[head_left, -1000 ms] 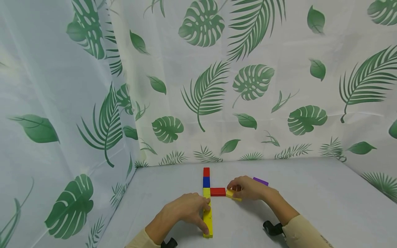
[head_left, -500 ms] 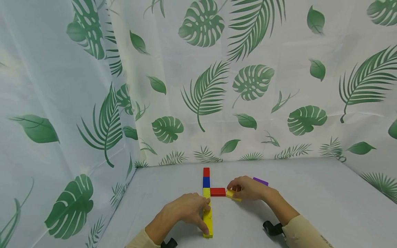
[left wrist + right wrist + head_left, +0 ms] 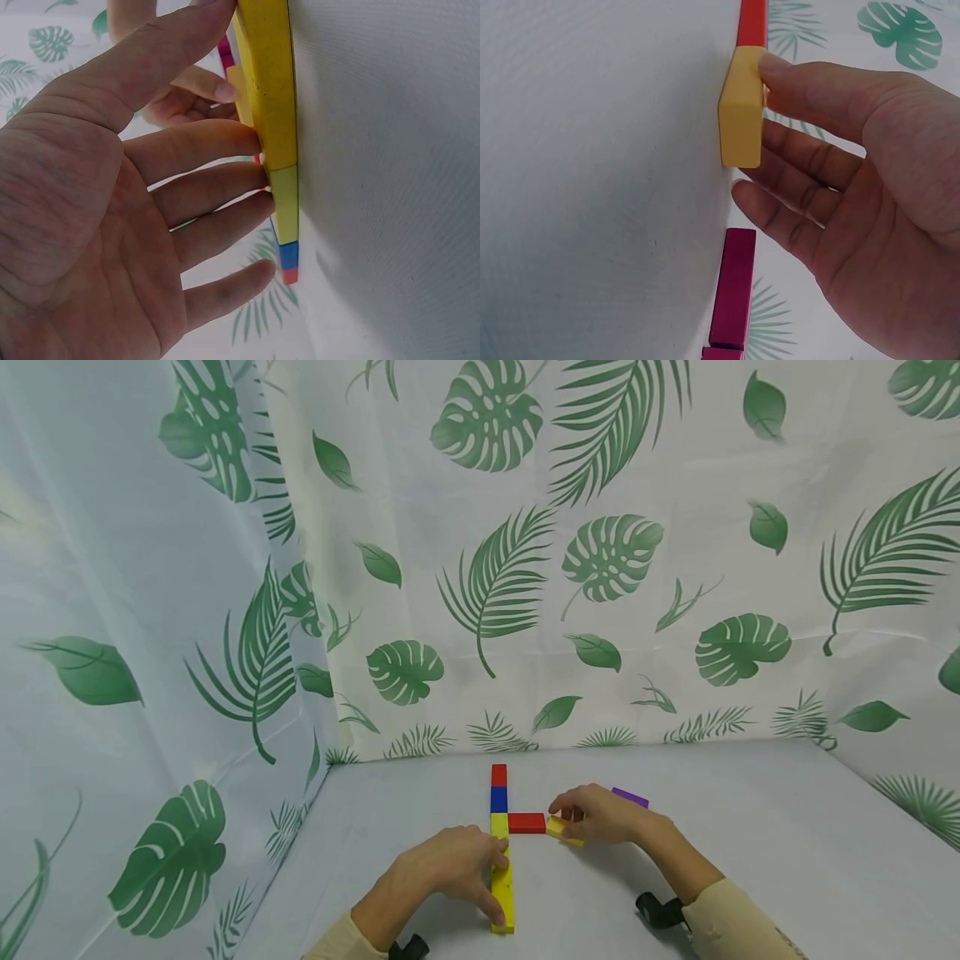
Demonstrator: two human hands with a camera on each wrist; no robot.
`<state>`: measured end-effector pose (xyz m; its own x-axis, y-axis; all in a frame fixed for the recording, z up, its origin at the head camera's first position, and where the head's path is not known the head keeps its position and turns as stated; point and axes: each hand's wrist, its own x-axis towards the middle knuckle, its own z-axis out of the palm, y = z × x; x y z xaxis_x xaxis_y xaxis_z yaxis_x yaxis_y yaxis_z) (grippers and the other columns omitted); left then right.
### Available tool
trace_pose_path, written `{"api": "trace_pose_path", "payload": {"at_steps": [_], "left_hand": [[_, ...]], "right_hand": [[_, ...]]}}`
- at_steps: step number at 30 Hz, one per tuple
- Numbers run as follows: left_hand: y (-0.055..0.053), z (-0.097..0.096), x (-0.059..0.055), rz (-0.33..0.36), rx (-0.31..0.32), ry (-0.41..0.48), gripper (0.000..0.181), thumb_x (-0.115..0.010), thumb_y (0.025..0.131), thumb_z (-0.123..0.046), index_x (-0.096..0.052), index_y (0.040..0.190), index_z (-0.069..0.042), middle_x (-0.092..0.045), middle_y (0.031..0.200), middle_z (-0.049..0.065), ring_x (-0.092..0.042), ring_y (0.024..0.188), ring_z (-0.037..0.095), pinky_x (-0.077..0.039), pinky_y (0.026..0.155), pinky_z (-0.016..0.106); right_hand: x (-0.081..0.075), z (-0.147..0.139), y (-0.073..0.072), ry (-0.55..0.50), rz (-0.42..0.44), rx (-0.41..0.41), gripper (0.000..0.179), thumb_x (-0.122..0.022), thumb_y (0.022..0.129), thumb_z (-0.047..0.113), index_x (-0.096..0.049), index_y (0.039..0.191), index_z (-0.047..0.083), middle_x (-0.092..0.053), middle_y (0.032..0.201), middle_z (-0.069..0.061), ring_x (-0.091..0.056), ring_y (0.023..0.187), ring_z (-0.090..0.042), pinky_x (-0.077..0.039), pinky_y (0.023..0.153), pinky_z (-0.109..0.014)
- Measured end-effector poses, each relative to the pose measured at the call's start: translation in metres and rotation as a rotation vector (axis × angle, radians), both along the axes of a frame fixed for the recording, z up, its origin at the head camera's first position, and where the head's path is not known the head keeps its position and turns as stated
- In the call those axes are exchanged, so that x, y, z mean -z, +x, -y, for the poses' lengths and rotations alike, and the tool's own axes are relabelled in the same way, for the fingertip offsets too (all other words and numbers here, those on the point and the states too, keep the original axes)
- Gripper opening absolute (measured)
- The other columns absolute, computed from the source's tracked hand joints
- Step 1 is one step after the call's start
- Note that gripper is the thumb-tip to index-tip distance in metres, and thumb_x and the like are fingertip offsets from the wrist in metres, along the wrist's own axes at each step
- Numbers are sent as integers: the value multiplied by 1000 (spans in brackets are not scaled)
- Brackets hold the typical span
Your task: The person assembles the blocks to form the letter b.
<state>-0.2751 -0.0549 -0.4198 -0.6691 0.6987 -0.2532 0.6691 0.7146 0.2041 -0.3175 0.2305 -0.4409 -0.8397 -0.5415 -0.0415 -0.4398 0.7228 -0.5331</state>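
Note:
A straight row of blocks runs away from me: a long yellow block (image 3: 503,906), a shorter yellow block (image 3: 284,206), a blue block (image 3: 499,799) and a red block (image 3: 498,775). From its right side a second red block (image 3: 527,823) sticks out. My left hand (image 3: 453,862) lies along the row, its fairly straight fingers touching the yellow blocks and its thumb near the close end. My right hand (image 3: 603,815) pinches another yellow block (image 3: 741,127), slightly angled, at the free end of the sideways red block. Its index fingertip is partly hidden behind the thumb in the right wrist view.
A purple block (image 3: 632,797) lies behind my right hand, with part of another purple piece (image 3: 722,353) beside it. Black wrist devices (image 3: 658,911) are on both arms. A leaf-patterned curtain (image 3: 652,677) bounds the white table (image 3: 720,827) at the back and sides.

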Motion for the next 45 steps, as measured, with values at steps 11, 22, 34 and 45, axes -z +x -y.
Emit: {"api": "trace_pose_path", "payload": {"at_steps": [11, 22, 34, 45], "left_hand": [[1, 0, -2, -4, 5, -11, 59, -88, 75, -60, -76, 126, -33, -61, 149, -10, -64, 118, 9, -56, 103, 37], [2, 0, -3, -8, 3, -17, 61, -87, 75, -61, -75, 128, -34, -60, 150, -11, -63, 121, 9, -55, 104, 37], [2, 1, -3, -11, 10, -12, 62, -87, 74, -61, -75, 128, -33, -59, 150, -10, -62, 126, 10, -54, 105, 37], [1, 0, 1, -2, -9, -2, 62, -88, 74, -61, -75, 127, -33, -60, 149, -12, -62, 123, 9, -55, 104, 36]], "right_hand": [[-9, -8, 0, -22, -68, 100, 36, -76, 95, 23, -71, 130, 13, -71, 117, -1, -61, 105, -20, -57, 83, -30], [-17, -31, -4, -88, -178, 129, 42, -76, 96, 28, -67, 135, 13, -66, 132, -11, -60, 120, -36, -57, 97, -54], [-21, -47, -6, -108, -199, 170, 40, -76, 96, 23, -68, 134, 14, -67, 129, -4, -61, 118, -35, -58, 95, -51], [-17, -63, -10, -109, -209, 200, 39, -74, 97, 22, -68, 134, 11, -67, 129, -7, -61, 119, -37, -57, 95, -50]]}}
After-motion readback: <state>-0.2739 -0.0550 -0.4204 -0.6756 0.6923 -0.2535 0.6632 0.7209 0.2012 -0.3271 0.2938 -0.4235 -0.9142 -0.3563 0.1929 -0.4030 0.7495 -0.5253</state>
